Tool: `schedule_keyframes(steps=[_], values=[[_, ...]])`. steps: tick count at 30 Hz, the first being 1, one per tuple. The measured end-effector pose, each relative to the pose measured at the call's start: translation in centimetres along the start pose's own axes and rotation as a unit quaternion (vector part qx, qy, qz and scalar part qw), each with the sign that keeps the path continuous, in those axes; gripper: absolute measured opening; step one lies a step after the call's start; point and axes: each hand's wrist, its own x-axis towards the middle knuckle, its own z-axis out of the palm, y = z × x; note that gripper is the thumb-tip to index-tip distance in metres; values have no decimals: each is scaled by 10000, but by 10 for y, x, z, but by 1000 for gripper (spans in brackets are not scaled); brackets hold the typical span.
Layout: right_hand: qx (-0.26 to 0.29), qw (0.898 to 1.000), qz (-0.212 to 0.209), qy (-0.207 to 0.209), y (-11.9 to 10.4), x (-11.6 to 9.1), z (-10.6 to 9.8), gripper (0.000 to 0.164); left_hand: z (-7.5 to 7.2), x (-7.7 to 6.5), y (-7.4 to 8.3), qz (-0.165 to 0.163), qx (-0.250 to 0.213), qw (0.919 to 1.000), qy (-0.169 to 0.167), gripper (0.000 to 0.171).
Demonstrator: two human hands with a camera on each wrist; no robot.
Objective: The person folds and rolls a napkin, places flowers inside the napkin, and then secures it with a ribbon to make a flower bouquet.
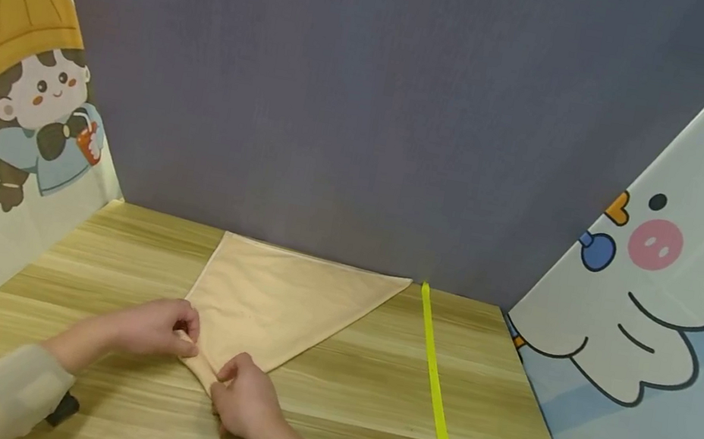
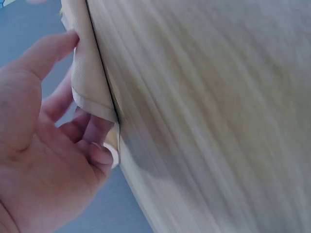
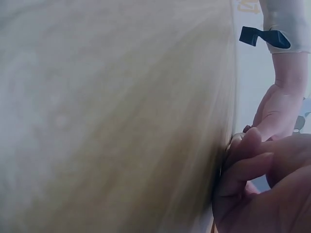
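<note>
Left hand (image 1: 158, 328) and right hand (image 1: 250, 399) each pinch the near fold (image 1: 201, 368) of a beige cloth (image 1: 283, 305), which spreads away from them across the desk (image 1: 358, 397). The left wrist view shows fingers holding cloth; in the right, curled fingers mostly hide it.

Head view: soft, even light, fairly crisp. Wrist views hazy, bluish; grain of wooden table (image 1: 349, 411) smeared there, soft shadow beside left hand (image 2: 58, 160), right hand (image 3: 272, 208) dim (murkiest view of three).
</note>
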Motion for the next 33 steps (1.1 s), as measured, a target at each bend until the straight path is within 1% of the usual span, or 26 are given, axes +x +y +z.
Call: schedule_keyframes(steps=[2, 4, 5, 9, 12, 15, 18, 21, 24, 26, 31, 33], values=[[77, 10000, -22, -24, -1, -1, 0, 19, 1, 2, 1, 198, -103, 9997, 4, 16], [141, 9999, -61, -63, -1, -1, 0, 21, 2, 4, 0, 503, -140, 9986, -44, 12], [163, 9998, -75, -78, -1, -1, 0, 21, 2, 5, 0, 649, -105, 9978, -73, 9], [424, 9991, -18, -96, -1, -3, 0, 21, 0, 5, -5, 1148, 129, 9932, -126, 10], [617, 9981, -9, -65, 0, -4, 0, 19, -2, 3, -10, 1363, 229, 9902, -200, 9], [638, 9980, 23, -30, 0, -5, -1, 21, -5, 0, -14, 1398, 164, 9895, -342, 14], [510, 9987, 75, 5, 0, -5, -1, 25, -6, -2, -15, 1319, 142, 9903, -404, 17], [363, 9993, 70, 59, 1, -4, -1, 24, -5, -2, -12, 1288, 465, 9903, -252, 12], [320, 9994, 91, 125, 3, -3, -3, 20, -3, -2, -7, 1122, 799, 9904, -86, 10], [364, 9991, 100, 178, 5, -3, -4, 17, -2, -1, -5, 971, 922, 9910, -27, 9], [483, 9984, 164, 235, 5, -3, -5, 15, 1, 5, -3, 740, 891, 9933, -15, 10], [430, 9986, 207, 240, 4, -4, -6, 15, 3, 8, -3, 646, 847, 9943, 11, 10]])
